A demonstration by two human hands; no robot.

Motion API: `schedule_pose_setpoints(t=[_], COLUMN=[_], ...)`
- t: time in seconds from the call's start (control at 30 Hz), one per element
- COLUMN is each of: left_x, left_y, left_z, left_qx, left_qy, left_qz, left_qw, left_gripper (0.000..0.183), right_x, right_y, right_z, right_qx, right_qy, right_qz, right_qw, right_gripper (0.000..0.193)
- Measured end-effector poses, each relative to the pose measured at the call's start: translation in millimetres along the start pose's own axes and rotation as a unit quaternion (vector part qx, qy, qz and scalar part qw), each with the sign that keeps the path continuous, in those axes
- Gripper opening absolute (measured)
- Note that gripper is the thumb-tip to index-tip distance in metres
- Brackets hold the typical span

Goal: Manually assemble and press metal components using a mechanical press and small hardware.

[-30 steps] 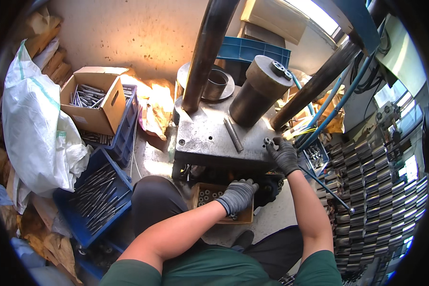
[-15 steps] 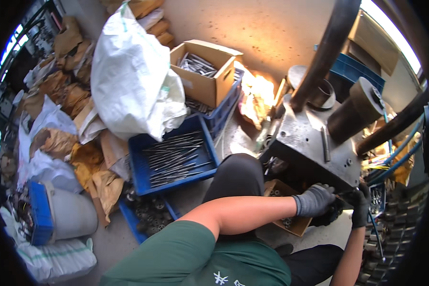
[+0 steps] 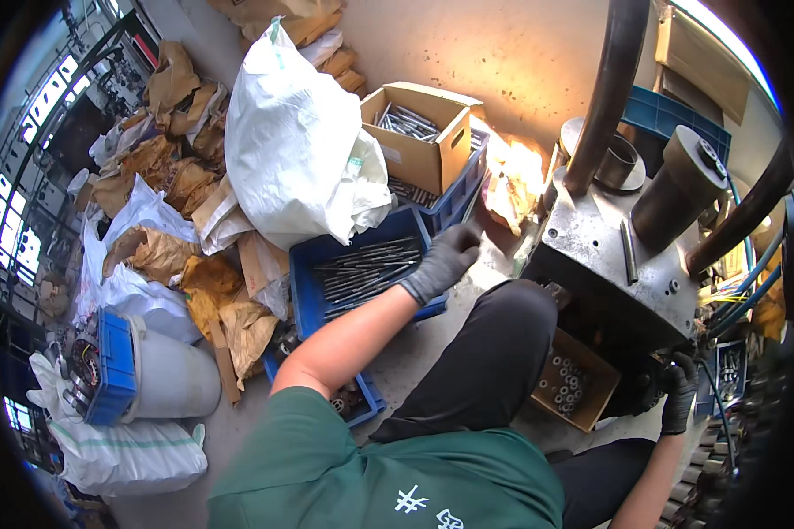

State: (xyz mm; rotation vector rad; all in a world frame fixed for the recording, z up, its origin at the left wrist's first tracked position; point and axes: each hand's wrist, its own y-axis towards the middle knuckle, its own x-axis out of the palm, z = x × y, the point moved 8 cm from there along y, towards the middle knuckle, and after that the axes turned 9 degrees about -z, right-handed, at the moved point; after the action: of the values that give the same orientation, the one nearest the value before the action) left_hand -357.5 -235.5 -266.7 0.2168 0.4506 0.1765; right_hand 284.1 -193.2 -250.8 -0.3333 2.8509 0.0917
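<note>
The left hand (image 3: 444,262), in a dark glove, is hovering over the right edge of the blue crate (image 3: 313,295) of long metal rods (image 3: 362,269), its fingers loosely spread and holding nothing; the right hand (image 3: 677,392), also gloved, is sitting low beside the grey machine (image 3: 591,256), near the cardboard box (image 3: 574,381) of small metal parts; whether its fingers are clenched I cannot tell.

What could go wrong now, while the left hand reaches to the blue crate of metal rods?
The left hand hovers over loose thin rods in the blue crate; their ends might poke through the glove. The right hand is at the machine while the view turns left, so it may get pinched unwatched.
</note>
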Motion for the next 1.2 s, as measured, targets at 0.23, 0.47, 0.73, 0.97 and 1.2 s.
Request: schedule_pose_setpoints(t=[0.23,0.47,0.73,0.97,1.2], left_x=[-160.7,-155.2,-154.4,-159.3,-147.3], left_y=[-121.2,-108.6,-128.9,-136.0,-123.5], left_z=[-238.8,-265.0,-267.8,-282.3,-229.4], left_qx=[-0.38,-0.441,-0.39,-0.312,-0.301], left_qy=[0.386,0.375,0.464,0.512,0.501], left_qz=[-0.147,-0.184,-0.139,-0.108,-0.175], left_qw=[0.827,0.794,0.783,0.793,0.792], left_gripper=[0.051,0.054,0.063,0.045,0.046], right_x=[-6.8,-36.0,0.6,23.3,38.2], right_y=[-7.5,-29.9,-27.6,-24.2,-12.0], right_z=[8.7,31.9,17.7,-4.2,-21.5], right_qx=[-0.01,0.053,0.132,0.099,0.109], right_qy=[-0.004,0.023,0.144,0.266,0.268], right_qz=[-0.003,0.072,0.063,0.057,0.064], right_qw=[1.0,0.996,0.979,0.957,0.955], right_gripper=[0.05,0.035,0.03,0.032,0.026])
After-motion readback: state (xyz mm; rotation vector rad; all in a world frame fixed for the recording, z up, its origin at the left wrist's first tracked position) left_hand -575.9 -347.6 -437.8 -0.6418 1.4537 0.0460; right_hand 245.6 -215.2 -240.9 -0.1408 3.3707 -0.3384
